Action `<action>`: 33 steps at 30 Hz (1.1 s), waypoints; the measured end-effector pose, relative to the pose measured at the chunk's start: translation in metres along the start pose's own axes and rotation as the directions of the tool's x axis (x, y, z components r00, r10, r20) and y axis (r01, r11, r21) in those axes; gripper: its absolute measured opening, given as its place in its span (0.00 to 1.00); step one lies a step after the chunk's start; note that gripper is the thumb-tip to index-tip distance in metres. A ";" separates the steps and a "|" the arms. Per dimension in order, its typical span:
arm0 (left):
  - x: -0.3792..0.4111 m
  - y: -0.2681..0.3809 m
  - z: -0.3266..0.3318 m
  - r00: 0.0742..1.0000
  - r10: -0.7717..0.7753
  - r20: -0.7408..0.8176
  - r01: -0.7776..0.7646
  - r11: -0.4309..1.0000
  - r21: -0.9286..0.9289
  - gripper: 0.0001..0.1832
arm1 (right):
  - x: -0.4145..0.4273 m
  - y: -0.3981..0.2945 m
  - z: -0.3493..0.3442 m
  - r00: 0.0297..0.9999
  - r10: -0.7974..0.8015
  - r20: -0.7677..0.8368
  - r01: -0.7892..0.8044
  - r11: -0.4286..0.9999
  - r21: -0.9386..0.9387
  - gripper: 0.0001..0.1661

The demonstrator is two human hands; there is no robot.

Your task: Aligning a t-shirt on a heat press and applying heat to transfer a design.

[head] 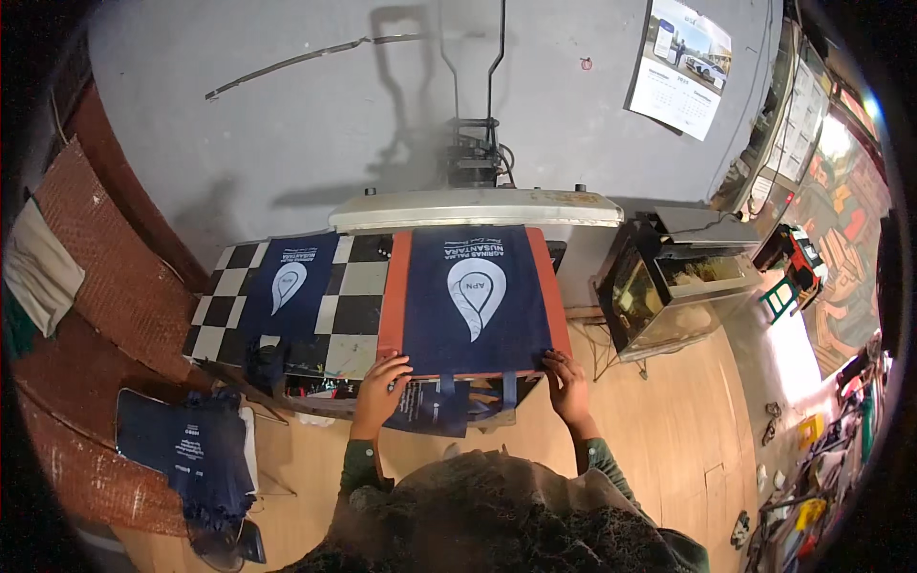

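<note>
A navy fabric tote bag with a white printed emblem and lettering lies flat on the orange-red lower pad of a heat press. At its near left corner, the fingers of my left hand grip the edge. My right hand holds the near right corner in the same way. Two blue handle straps hang from the bag's near edge between my hands. Behind the bag, the press's pale metal upper plate spans the back of the pad.
A second printed navy bag lies on the checkered tabletop at left. More navy bags are heaped on a chair lower left. A glass tank stands right of the press. Below the pad, another navy bag shows on a shelf.
</note>
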State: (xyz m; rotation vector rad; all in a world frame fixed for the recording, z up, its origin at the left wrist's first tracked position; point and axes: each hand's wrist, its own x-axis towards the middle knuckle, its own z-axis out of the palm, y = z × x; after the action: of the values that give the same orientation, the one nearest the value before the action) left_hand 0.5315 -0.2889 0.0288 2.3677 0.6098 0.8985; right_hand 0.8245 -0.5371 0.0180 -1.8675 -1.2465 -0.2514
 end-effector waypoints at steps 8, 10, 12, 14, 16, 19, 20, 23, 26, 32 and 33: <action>-0.001 -0.003 0.003 0.994 0.006 -0.109 -0.010 0.999 -0.043 0.06 | -0.004 0.014 0.005 0.999 0.025 -0.027 -0.024 0.998 0.057 0.09; 0.001 -0.001 0.002 0.994 -0.020 -0.110 0.011 0.996 -0.084 0.06 | -0.003 0.012 0.005 0.999 0.026 -0.035 -0.024 0.998 0.054 0.08; 0.002 -0.004 0.003 0.993 -0.011 -0.114 0.002 0.997 -0.082 0.06 | -0.002 0.008 0.004 0.999 0.035 -0.039 -0.033 0.999 0.043 0.09; 0.003 -0.004 0.004 0.993 -0.002 -0.119 -0.008 0.997 -0.079 0.05 | -0.001 0.006 0.005 0.998 0.013 -0.059 -0.011 0.999 0.036 0.09; 0.004 -0.003 0.003 0.992 0.019 -0.128 -0.030 0.996 -0.079 0.05 | -0.001 0.007 0.005 0.997 -0.006 -0.081 0.008 1.000 0.026 0.09; 0.004 -0.006 0.003 0.991 0.000 -0.137 -0.015 0.994 -0.105 0.05 | -0.001 0.007 0.007 0.996 -0.033 -0.083 0.035 0.999 0.021 0.09; 0.004 -0.006 0.002 0.991 0.001 -0.135 -0.015 0.994 -0.104 0.05 | 0.000 0.006 0.006 0.996 -0.042 -0.077 0.043 0.999 0.011 0.09; 0.005 -0.006 0.002 0.993 -0.007 -0.118 -0.007 0.993 -0.114 0.05 | 0.000 0.004 0.005 0.997 -0.040 -0.073 0.040 0.999 0.004 0.09; 0.004 -0.006 0.001 0.993 0.017 -0.119 -0.031 0.993 -0.114 0.05 | 0.001 0.000 0.005 0.997 -0.034 -0.074 0.035 0.999 0.006 0.09; 0.001 -0.006 -0.003 0.994 0.017 -0.104 -0.036 0.984 -0.175 0.05 | 0.003 0.003 0.005 0.998 -0.037 -0.056 0.038 0.999 0.013 0.08; 0.004 -0.003 -0.005 0.997 0.027 -0.075 -0.037 0.990 -0.138 0.05 | 0.005 0.001 0.004 0.999 -0.004 -0.044 0.005 0.999 0.034 0.08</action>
State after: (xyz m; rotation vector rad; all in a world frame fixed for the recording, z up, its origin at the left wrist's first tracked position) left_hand 0.5296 -0.2824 0.0318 2.2337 0.5205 1.0116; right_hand 0.8271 -0.5309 0.0178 -1.8207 -1.2182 -0.2706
